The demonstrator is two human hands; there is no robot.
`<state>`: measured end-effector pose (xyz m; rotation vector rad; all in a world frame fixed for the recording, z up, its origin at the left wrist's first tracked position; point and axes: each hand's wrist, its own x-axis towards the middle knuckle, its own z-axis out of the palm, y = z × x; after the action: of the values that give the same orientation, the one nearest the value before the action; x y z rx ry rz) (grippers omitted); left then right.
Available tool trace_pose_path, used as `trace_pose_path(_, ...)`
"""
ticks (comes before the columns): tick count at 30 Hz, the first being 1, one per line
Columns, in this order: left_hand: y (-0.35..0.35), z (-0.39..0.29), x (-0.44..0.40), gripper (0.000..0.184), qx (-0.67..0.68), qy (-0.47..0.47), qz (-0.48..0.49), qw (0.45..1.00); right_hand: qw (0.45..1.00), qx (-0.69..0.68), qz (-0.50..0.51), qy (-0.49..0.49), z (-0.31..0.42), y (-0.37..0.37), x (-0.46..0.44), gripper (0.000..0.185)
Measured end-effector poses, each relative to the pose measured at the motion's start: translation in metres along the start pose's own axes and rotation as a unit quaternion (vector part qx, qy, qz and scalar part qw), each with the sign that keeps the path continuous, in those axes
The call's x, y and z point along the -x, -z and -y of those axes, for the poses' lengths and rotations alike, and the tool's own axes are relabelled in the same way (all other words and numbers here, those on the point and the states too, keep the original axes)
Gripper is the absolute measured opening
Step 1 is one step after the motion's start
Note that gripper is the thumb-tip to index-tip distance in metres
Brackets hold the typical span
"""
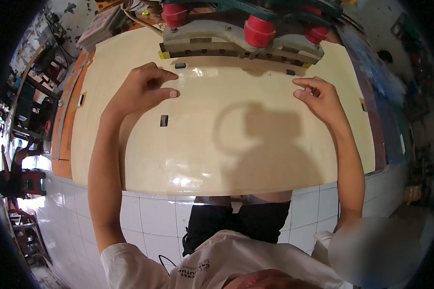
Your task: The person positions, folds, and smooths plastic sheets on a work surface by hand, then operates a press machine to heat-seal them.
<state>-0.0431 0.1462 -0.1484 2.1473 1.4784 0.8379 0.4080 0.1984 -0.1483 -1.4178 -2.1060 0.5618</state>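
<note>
Between our two hands, a clear sheet (231,139) is lying on the cream board (99,144), and honestly, that's the relation we're watching. From our left hand (175,85) it's spreading toward 3 and 4 o'clock; from our right hand (295,87), toward 9 and 8. Its long axis seems to be running 12 to 6, but glare is hiding the side edges, so we're only guessing. The near edge is poking past the board at 6. Neither hand is looking clearly nearer. Thumb and index are standing apart on both, nothing visibly pinched; we can't tell whether either is touching the film. Just off each set of fingertips, around 12, a small dark block is sitting: left block (180,65), right block (290,72). Beyond those, the machine head (212,36) is looming at 12.
</note>
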Motion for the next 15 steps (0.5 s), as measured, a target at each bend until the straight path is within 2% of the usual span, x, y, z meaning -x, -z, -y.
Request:
trace_pose_path(6, 0.004, -0.003, 0.000, 0.044, -0.025, -0.012, 0.020, 0.999, 1.000, -0.024, 0.018, -0.007, 0.000, 0.001, 0.003, 0.036)
trace_pose_path(11, 0.003, -0.002, 0.000, 0.054, -0.029, -0.021, 0.016, 0.999, 0.999, -0.032, 0.018, -0.011, 0.001, 0.002, 0.001, 0.040)
trace_pose_path(15, 0.004, -0.008, 0.001, 0.057, -0.029, 0.005, 0.023, 0.999, 1.000, 0.027, 0.007, -0.013, 0.014, 0.003, 0.002, 0.046)
